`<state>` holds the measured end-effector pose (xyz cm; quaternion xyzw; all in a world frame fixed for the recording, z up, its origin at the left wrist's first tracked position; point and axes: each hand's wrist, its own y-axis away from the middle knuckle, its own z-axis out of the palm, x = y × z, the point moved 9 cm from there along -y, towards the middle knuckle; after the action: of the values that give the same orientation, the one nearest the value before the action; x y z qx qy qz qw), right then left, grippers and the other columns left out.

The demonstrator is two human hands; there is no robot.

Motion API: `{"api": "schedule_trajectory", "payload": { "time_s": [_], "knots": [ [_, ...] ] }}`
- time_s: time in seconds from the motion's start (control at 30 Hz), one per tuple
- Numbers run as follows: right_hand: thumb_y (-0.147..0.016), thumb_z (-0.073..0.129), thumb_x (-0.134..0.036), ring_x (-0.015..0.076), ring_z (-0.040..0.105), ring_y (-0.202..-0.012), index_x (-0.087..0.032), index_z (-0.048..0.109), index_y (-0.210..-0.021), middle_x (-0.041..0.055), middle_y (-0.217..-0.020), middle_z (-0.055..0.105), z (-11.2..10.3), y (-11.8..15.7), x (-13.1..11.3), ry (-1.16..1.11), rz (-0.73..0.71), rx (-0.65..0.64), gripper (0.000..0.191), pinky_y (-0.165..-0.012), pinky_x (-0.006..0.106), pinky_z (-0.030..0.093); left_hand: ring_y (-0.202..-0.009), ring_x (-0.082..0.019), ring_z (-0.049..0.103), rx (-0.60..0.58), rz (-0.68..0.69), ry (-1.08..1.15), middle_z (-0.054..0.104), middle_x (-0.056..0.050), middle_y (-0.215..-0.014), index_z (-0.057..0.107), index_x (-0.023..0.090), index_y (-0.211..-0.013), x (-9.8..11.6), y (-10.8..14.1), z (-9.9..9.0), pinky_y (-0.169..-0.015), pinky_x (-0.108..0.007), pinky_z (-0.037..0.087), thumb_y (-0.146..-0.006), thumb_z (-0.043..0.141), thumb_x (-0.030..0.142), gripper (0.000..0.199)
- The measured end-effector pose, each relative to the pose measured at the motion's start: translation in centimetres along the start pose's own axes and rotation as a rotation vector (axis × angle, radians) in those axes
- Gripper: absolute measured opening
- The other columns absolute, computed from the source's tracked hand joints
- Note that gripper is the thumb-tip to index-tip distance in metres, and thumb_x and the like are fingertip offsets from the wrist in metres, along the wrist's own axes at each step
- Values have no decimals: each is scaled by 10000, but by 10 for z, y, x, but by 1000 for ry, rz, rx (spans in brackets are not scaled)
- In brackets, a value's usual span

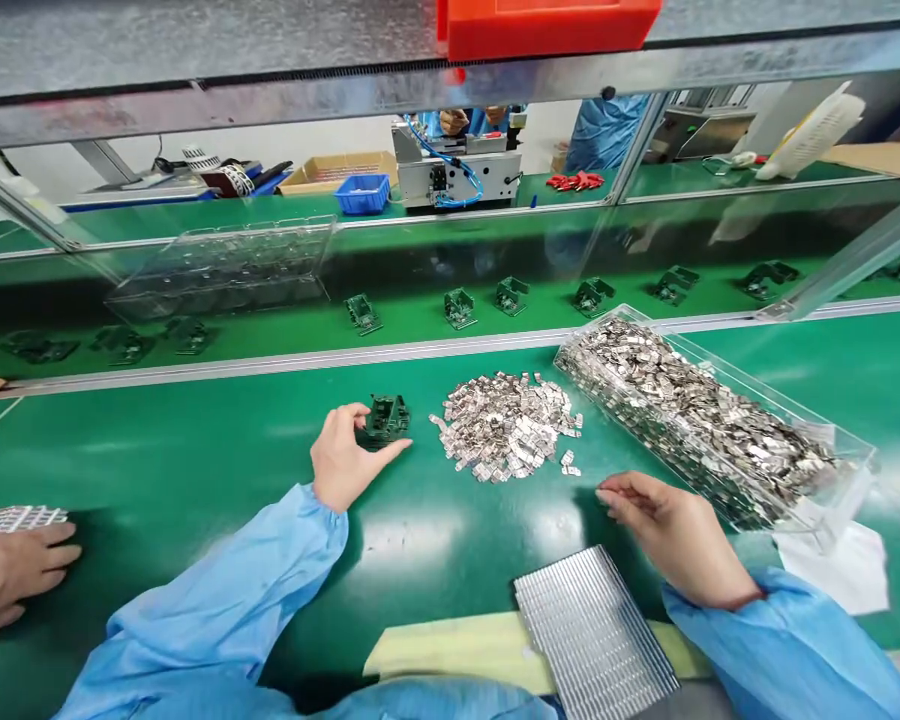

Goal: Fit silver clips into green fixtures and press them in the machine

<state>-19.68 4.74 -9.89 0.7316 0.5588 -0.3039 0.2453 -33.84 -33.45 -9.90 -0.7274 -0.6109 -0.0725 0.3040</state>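
Observation:
A small green circuit board assembly (388, 418) is between the thumb and fingers of my left hand (347, 455), just above or on the green bench. To its right lies a loose pile of small silver metal pieces (502, 425). My right hand (667, 525) is closed in a pinch to the right of the pile, thumb against fingers. Whatever sits in that pinch, if anything, is too small to make out. Behind my right hand, a long clear plastic box (844, 450) holds many more such metal pieces.
A ribbed silver plate (596, 635) lies on yellow paper (450, 645) near my body. Beyond a metal rail, several circuit boards (459, 308) stand on a green belt. Another person's hand (22, 575) rests at far left. A shelf with a red bin (551, 28) hangs overhead.

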Motion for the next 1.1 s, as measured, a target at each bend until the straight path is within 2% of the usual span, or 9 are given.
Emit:
{"api": "schedule_trajectory", "payload": {
  "time_s": [0.13,0.2,0.3,0.43,0.57,0.7,0.8,0.93,1.1],
  "knots": [
    [-740,647,-682,237,688,-611,-200,708,-807,72,-678,706,-12,32,-9,-205,63,63,491,-578,319,583,-1442,-366,292,-147,146,167,326,-169,-1518,223,240,-1460,9,10,2,-1171,-494,301,-568,840,567,1133],
    [-704,687,-691,241,702,-628,-187,722,-809,90,-725,720,-12,48,-17,-297,95,56,516,-573,304,598,-1475,-378,223,-291,185,218,254,-191,-1566,93,227,-1517,7,4,12,-1194,-524,240,-588,840,534,1232],
    [-687,728,-663,238,714,-640,-184,737,-798,93,-743,730,-8,71,-34,-391,133,24,491,-575,283,606,-1362,-388,422,-497,164,247,466,-182,-1417,168,233,-1521,-1,-6,28,-1114,-548,358,-665,798,501,1096],
    [-739,746,-547,195,676,-571,-192,732,-761,64,-637,705,2,97,-59,-516,124,55,356,-538,245,579,-1193,-319,558,-364,170,444,503,-126,-1286,477,233,-1320,14,-4,16,-945,-455,535,-681,788,452,743],
    [-792,733,-459,182,656,-594,-208,730,-783,46,-632,697,25,113,-70,-676,137,123,252,-574,257,560,-1002,-224,641,-332,111,912,526,-84,-1202,524,210,-1128,71,45,15,-800,-353,599,-615,852,388,634],
    [-779,749,-414,212,649,-809,-223,744,-770,66,-842,689,38,121,-68,-766,91,314,191,-666,293,545,-823,-148,680,-586,35,1213,639,-20,-996,487,233,-1146,141,105,28,-747,-276,592,-662,842,246,600],
    [-773,751,-396,240,613,-946,-222,742,-746,88,-982,637,41,129,-61,-738,93,427,177,-741,327,521,-769,-119,675,-756,2,1318,658,4,-922,500,235,-1135,171,131,34,-699,-214,576,-681,823,185,559],
    [-788,737,-339,275,568,-1065,-222,736,-760,100,-1079,601,43,141,-59,-684,95,448,120,-899,412,453,-793,-99,659,-878,-2,1334,659,5,-941,537,237,-1132,179,146,39,-700,-168,554,-715,782,130,495],
    [-784,725,-278,276,562,-1075,-213,715,-723,95,-1071,606,45,146,-64,-617,73,460,89,-951,430,416,-814,-98,648,-899,66,1289,653,-8,-987,528,252,-1184,178,154,37,-706,-159,539,-768,744,137,483]
  ]
}}
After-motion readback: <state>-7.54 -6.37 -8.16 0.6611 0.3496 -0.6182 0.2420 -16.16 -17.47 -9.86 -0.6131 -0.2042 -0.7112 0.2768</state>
